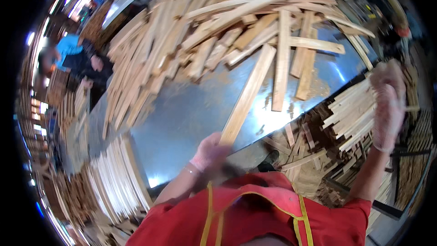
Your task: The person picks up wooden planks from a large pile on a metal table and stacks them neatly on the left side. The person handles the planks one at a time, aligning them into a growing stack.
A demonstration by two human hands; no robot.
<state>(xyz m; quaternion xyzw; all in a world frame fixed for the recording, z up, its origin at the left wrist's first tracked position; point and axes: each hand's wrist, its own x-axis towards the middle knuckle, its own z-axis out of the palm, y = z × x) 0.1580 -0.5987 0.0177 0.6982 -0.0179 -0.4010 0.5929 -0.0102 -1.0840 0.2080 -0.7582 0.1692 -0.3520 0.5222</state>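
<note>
My left hand [211, 152], in a thin see-through glove, is closed around the near end of a long wooden slat [248, 95]. This slat slants away over the shiny metal tabletop [182, 114], its far end close to the heap of loose slats [218, 23]. Off to the right, my right hand [389, 102] is raised on an outstretched arm, also gloved. It appears over or beside a stack of pale slats [353, 109]. Its fingers are smeared by motion, and I cannot make out whether they hold anything.
Upright pale boards [118, 177] stand in a row at the table's left side. Offcuts [305, 161] and sawdust lie on the floor below the right edge. A person in a blue top [70, 54] is at the far left, next to more wood.
</note>
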